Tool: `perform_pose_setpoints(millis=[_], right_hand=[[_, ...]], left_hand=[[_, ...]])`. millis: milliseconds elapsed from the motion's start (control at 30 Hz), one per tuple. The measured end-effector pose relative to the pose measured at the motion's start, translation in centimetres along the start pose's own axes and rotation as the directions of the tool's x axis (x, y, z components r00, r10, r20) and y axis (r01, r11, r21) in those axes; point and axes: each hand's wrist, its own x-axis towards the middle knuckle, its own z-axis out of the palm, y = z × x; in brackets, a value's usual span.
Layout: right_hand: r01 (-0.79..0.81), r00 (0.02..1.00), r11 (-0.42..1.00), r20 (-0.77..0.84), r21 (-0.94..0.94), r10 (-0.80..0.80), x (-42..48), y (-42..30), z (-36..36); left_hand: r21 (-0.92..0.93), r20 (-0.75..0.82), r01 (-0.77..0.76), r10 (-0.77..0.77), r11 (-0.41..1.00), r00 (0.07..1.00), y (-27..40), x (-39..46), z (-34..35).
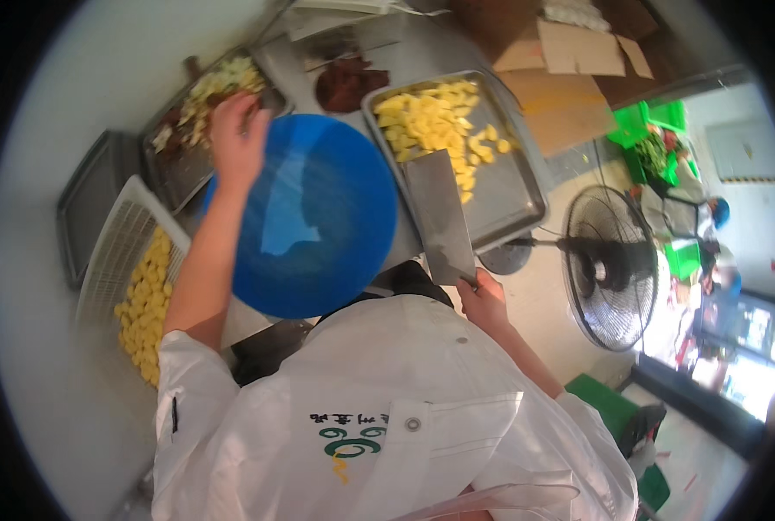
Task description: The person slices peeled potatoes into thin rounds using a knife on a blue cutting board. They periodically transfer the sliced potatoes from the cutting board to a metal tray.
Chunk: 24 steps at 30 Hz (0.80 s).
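My right hand (483, 298) grips a broad cleaver (441, 221), whose blade slants up to the near left rim of a metal tray (514, 189). Yellow cut pieces, which look like potato, (426, 120) lie in that tray. My left hand (239, 140) is raised near the left edge of a large round blue basin (355, 215), by a second metal tray (185, 170) of pale and brown scraps (200, 107). Its fingers are bent and blurred; whether they hold anything cannot be told. Liquid in the basin reflects light.
A white plastic basket (117, 225) of small yellow pieces (145, 299) stands at the left, beside an upright grey tray (91, 202). Dark brown material (348, 84) lies behind the basin. Cardboard boxes (550, 107) and a black standing fan (605, 267) are at the right. People are in the background.
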Motion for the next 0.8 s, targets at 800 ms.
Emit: perform_pose_setpoints(millis=[800], right_hand=[[0.279, 0.951, 0.733, 0.075, -0.62, -0.299, -3.4, -6.7, 10.7]], left_hand=[[0.751, 0.379, 0.27, -0.728, 0.602, 0.571, -25.6, -14.3, -20.3]])
